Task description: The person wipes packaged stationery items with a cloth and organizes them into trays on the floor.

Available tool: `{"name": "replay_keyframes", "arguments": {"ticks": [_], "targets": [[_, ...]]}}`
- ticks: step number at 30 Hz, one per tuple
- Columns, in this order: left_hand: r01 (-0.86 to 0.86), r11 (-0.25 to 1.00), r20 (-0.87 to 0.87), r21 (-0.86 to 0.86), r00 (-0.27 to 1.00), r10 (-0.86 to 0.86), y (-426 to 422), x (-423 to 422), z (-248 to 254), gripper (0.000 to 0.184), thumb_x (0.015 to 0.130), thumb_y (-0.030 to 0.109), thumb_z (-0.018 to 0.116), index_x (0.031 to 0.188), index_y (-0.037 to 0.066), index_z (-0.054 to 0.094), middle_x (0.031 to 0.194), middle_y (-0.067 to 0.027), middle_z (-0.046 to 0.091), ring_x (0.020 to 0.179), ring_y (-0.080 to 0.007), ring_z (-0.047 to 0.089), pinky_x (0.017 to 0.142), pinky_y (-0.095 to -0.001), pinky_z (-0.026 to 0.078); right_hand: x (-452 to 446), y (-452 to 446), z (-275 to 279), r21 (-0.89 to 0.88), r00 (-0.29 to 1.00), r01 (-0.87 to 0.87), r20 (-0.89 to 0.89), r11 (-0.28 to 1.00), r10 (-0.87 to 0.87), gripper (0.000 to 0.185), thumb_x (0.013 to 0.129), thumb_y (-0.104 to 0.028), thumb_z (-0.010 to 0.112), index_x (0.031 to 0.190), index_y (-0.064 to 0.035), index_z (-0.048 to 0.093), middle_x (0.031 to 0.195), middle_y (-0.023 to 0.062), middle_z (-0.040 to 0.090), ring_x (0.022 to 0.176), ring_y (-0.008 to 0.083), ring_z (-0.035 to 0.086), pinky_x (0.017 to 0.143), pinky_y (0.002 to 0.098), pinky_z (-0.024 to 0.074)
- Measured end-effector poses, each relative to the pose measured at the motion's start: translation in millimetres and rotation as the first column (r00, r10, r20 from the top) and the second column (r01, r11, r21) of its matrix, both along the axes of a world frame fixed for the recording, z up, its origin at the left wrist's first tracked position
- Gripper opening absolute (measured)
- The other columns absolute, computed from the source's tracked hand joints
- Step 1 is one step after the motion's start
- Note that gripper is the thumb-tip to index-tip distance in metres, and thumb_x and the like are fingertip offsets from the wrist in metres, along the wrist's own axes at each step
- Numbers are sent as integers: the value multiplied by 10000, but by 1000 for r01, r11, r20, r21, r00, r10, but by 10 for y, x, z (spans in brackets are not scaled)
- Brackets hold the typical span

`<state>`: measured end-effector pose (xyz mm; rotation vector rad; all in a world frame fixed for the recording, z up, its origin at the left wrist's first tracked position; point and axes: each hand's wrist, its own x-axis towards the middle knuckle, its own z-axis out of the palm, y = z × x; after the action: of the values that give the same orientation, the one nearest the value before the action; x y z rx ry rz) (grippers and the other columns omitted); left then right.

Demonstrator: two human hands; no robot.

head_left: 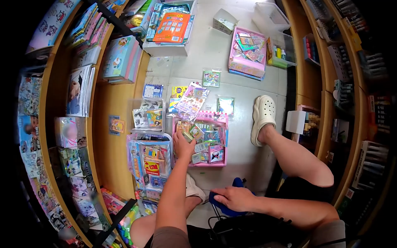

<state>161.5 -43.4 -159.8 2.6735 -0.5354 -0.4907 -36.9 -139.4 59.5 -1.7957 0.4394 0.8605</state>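
My left hand [184, 145] reaches into a pink box [206, 164] on the floor, its fingers closed on a small green packet [188, 137]. Several small packets with cartoon prints fill that box, among them a pink one with a black-and-white character [216, 153]. Above the box's far edge lies a larger clear-wrapped sheet [192, 101]. My right hand [235, 199] rests over a blue object [225, 210] near my lap, fingers stretched out; the kind of blue object is unclear.
Left of the pink box stand a clear bin [131, 118] and a tray of packets [130, 155]. Farther away are a white box of booklets [165, 50] and another pink box [244, 66]. Wooden shelves [109, 153] line both sides. My cream clog [264, 118] is at right.
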Motion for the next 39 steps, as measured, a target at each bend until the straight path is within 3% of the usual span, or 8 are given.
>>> {"name": "replay_keyframes", "arguments": {"ticks": [4,6,10,20,25,29,33,39], "targets": [[-517,640,-564,-568,811,155,148,-4,-173,460,802,255,572,1170,21,426,1072,-125,551,958,-285,556,830,-400,450,33,-51,-133,-64,974,219,65,974,-215,424,891,-430,401,1202,-152,475,963,199,601,891,374,574,730,448,456],[-940,206,-961,-273,256,-106,74,-116,389,446,856,330,473,1178,23,450,1028,-122,585,910,-279,584,801,-396,467,120,-108,-126,-119,939,338,-22,933,-343,443,881,-440,420,1138,-83,479,1012,207,595,936,372,563,769,430,447],[-974,162,-928,-158,91,-361,86,-445,972,514,872,415,344,1200,41,474,1034,-146,583,925,-287,577,815,-388,465,248,-153,-218,-140,747,662,209,736,-632,429,879,-380,470,1162,-59,446,1034,218,569,948,375,553,789,418,438],[-881,329,-919,-340,238,-313,-69,-1294,1704,382,950,342,364,1224,87,441,1194,-63,503,1072,-182,508,913,-317,409,284,-126,-236,-381,717,652,589,655,-372,376,811,-247,582,1152,-124,484,1005,189,464,900,378,514,714,425,453],[-806,428,-912,-409,371,-174,118,-1244,1957,370,928,256,453,1240,62,413,1140,-55,527,1042,-160,519,885,-303,416,291,-220,-559,375,549,765,42,523,-834,284,886,-278,487,1051,-62,571,870,107,593,748,222,584,665,343,469],[-712,522,-791,-469,601,110,155,-1255,1715,363,930,301,450,1196,56,419,1072,-53,531,959,-137,521,806,-271,436,309,-208,-189,609,519,762,-371,220,-770,373,915,-371,419,1078,-65,556,923,45,580,793,148,554,705,293,455],[-757,326,-719,-567,647,252,-48,-1294,1705,363,927,379,434,1027,34,486,882,-34,552,784,-99,511,697,-241,418,323,-108,-162,595,622,699,-233,396,-748,462,912,-413,398,1178,-41,470,1053,90,543,915,154,525,810,292,424],[-640,493,-621,-590,749,229,204,-940,1552,329,926,341,448,836,41,550,750,-46,575,676,-109,550,610,-227,440,245,69,-92,417,881,451,-66,789,-469,601,870,-476,453,1237,-4,401,1125,170,526,986,223,534,840,318,419]]}}
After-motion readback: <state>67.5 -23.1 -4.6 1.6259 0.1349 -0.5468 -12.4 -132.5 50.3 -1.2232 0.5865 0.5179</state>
